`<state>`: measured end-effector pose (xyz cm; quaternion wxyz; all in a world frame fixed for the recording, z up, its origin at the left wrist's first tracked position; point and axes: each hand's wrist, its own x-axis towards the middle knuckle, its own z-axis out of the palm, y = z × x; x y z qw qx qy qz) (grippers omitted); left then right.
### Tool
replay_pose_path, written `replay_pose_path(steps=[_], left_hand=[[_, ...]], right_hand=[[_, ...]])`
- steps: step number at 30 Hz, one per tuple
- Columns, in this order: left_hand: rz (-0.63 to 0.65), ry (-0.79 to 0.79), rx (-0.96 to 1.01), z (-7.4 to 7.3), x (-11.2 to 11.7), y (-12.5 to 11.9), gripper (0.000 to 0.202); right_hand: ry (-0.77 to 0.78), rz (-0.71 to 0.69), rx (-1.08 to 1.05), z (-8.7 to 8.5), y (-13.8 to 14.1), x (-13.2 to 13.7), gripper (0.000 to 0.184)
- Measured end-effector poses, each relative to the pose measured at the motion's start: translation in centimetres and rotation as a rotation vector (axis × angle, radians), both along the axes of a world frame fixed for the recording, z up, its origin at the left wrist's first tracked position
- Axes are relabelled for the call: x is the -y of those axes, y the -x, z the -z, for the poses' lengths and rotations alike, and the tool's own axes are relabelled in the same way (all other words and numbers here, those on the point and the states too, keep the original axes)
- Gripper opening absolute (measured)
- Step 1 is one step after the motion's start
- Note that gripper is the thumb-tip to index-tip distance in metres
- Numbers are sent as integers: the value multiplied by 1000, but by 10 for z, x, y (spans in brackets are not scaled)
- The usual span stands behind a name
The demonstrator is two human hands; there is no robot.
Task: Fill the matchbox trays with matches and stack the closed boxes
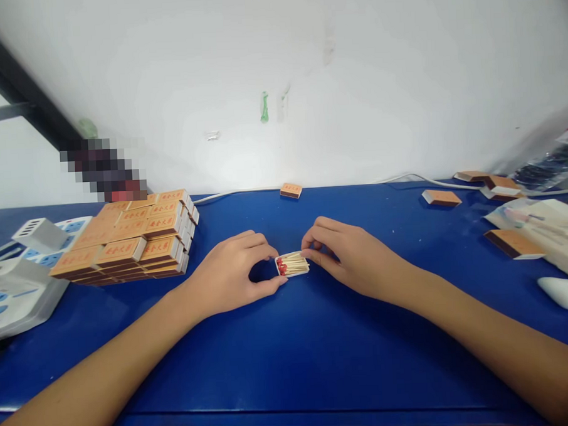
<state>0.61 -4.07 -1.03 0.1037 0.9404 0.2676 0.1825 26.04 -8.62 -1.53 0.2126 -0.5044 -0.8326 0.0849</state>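
Observation:
A small open matchbox tray [292, 265] full of red-tipped matches lies on the blue table [290, 351] at the centre. My left hand [232, 273] is curled beside its left end, thumb and forefinger pinching the tray's near-left corner. My right hand [349, 253] touches the tray's right end with bent fingertips pressed on the matches and the tray's edge. Both hands rest on the table.
A stack of orange matchboxes [128, 243] stands at the left, next to white power strips [18, 268]. Loose matchboxes lie at the back [291, 190] and right [442, 197], [514, 243]. A white cable [405, 179] runs along the wall. Plastic packaging [543, 223] sits far right.

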Motion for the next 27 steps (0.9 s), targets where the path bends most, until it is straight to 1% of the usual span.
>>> replay_pose_path(steps=[5, 13, 18, 21, 24, 27], left_hand=[[16, 2, 5, -1, 1, -1, 20], [37, 2, 2, -2, 2, -1, 19], [38, 3, -3, -1, 2, -1, 20], [29, 3, -5, -1, 1, 0, 20], [36, -1, 1, -1, 1, 0, 20], [29, -1, 2, -1, 2, 0, 19]], right_hand=[[34, -31, -40, 4, 4, 0, 13], [127, -35, -88, 6, 6, -1, 17], [123, -52, -113, 3, 7, 3, 21], [122, -51, -107, -3, 3, 5, 15], [163, -79, -85, -6, -1, 6, 8], [166, -93, -84, -4, 1, 6, 12]])
